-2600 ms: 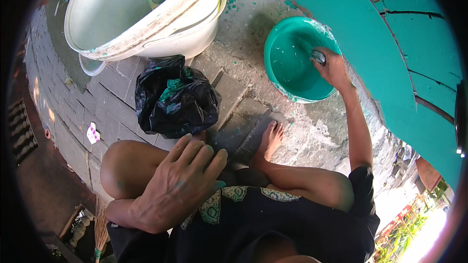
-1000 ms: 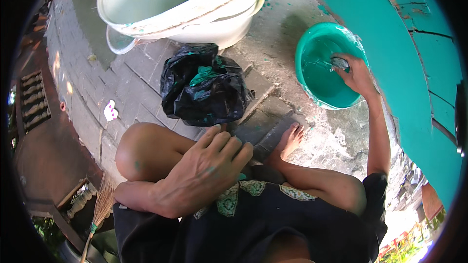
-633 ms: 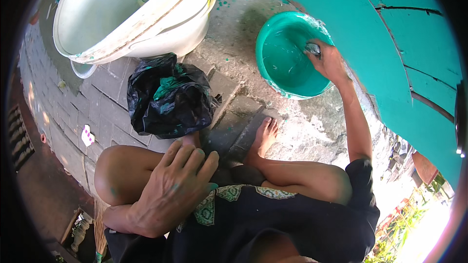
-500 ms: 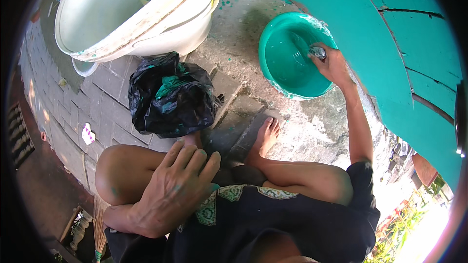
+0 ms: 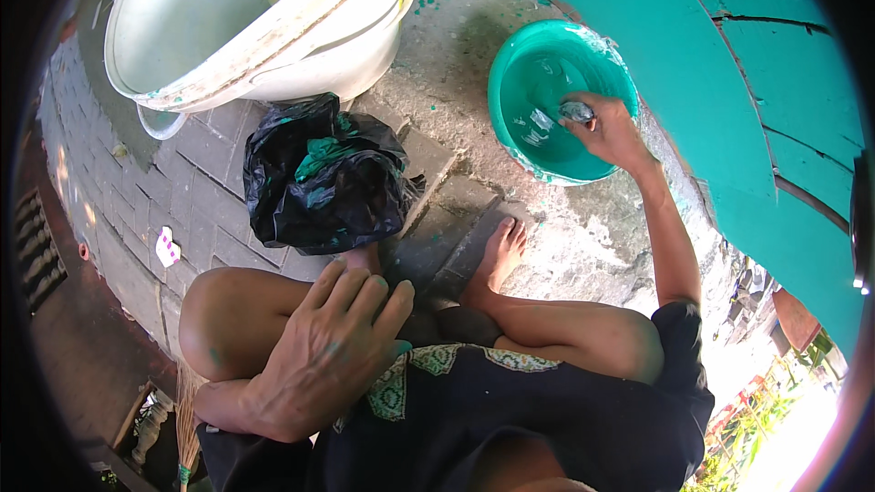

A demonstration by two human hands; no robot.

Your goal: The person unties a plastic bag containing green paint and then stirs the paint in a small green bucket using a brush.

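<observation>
The left hand [image 5: 326,357] hangs loosely curled over the lap, palm hidden; I can't tell whether it's holding anything. Beyond it sits a black plastic bag [image 5: 330,210]. Rightward, inside the green tub [image 5: 498,96] of paint, a paint-smeared handle [image 5: 575,111] is clamped in the right hand [image 5: 612,133].

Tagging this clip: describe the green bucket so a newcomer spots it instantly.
Start at the big green boards at the upper right. Just left of them, on the rough ground, sits a round bucket with green liquid in it and the right hand over it, gripping a grey object. Unlike the white tub and black bag farther left, it is green inside and out.
</observation>
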